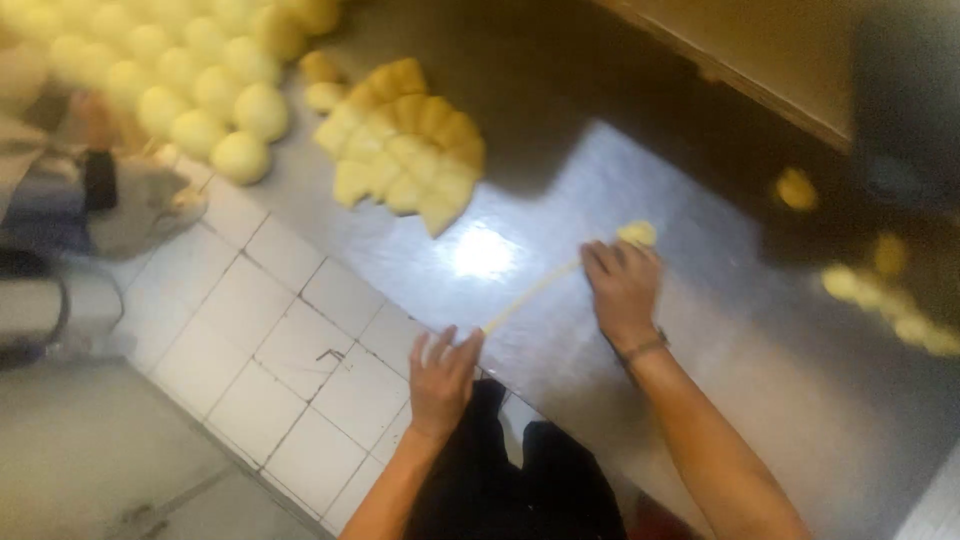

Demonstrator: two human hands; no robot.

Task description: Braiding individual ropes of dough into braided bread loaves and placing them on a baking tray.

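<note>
Dark clothing (510, 480): right at the bottom edge, closest of all, just below the near rim of the desk.
Left hand (442, 375): over the near edge of the desk, fingers curled, pinched on the near end of the dough rope.
Dough rope (530, 293): thin, pale yellow, stretched in a slant across the desk from left hand up to right hand.
Right hand (622, 285): further in on the desk, palm down, fingers closed over the far end of the rope; dark band at the wrist.
Dough lump (637, 233): small, yellow, poking out just beyond the right fingertips, touching the desk.
Hands: well apart, one at each end of the rope, both clamped on it.
Desk (720, 300): shiny metal, bright glare spot just left of the rope.
Cut dough pieces (405, 150): flat wedges, overlapping in a fan, on the desk beyond the glare spot.
Dough balls (190, 80): round, pale yellow, packed together at the far left corner of the desk, beside the fan.
Small dough bits (890, 290): scattered along the right side of the desk, blurred.
Tiled floor (270, 330): white squares, left of the desk's near edge.
Another person (90, 190): blurred, at the far left beside the dough balls; hands not readable.
</note>
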